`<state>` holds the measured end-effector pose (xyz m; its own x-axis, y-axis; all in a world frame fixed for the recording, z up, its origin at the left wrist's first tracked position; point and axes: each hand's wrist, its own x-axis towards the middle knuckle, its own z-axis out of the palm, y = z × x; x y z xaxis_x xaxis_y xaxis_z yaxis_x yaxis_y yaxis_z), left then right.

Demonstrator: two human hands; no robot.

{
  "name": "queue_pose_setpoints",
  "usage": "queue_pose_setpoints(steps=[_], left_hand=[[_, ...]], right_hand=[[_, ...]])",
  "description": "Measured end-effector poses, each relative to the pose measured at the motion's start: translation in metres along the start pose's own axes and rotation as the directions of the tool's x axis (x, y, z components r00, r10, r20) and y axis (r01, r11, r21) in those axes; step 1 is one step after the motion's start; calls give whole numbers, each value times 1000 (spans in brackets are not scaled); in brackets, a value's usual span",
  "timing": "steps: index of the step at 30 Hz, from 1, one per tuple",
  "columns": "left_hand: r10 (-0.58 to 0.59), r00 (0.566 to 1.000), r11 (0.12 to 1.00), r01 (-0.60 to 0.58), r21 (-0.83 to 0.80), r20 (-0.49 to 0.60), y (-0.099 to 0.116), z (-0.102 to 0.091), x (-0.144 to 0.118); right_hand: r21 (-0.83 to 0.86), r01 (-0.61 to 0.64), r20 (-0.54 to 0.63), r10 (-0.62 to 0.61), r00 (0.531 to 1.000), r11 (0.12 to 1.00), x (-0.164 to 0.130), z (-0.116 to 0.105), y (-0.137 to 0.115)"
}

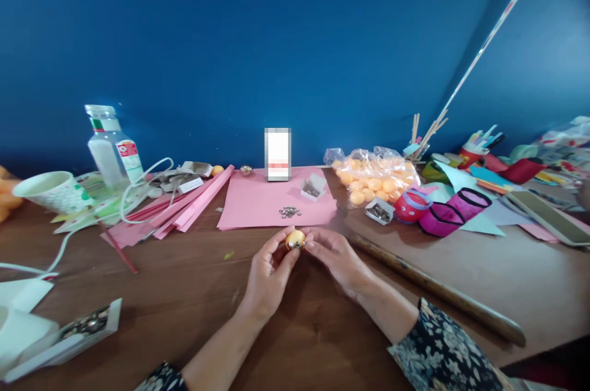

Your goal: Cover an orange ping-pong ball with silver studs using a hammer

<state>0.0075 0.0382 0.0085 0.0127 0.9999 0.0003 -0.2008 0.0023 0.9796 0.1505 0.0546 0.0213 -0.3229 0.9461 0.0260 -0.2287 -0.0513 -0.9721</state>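
A small orange-yellow ball, partly covered with shiny silver metal pieces, is held between my two hands above the wooden table. My left hand has its thumb and fingers wrapped round the ball's left side. From the right, the thumb and fingertips of my right hand close on the ball; whether a small piece is pinched there I cannot tell. Just beyond my hands, a pile of small silver metal pieces lies on a pink sheet, with a small open white box behind it.
A bag of orange balls stands at right, behind a small box of metal pieces. A wooden rod lies beside my right forearm. Bottle, paper cup and white cable are at left; another box sits front left.
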Motion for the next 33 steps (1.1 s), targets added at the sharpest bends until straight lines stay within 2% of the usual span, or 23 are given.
queue_pose_setpoints(steps=[33], left_hand=[[-21, 1000, 999, 21, -30, -3, 0, 0, 0]], right_hand=[[-67, -8, -11, 7, 1000, 998, 0, -2, 0]])
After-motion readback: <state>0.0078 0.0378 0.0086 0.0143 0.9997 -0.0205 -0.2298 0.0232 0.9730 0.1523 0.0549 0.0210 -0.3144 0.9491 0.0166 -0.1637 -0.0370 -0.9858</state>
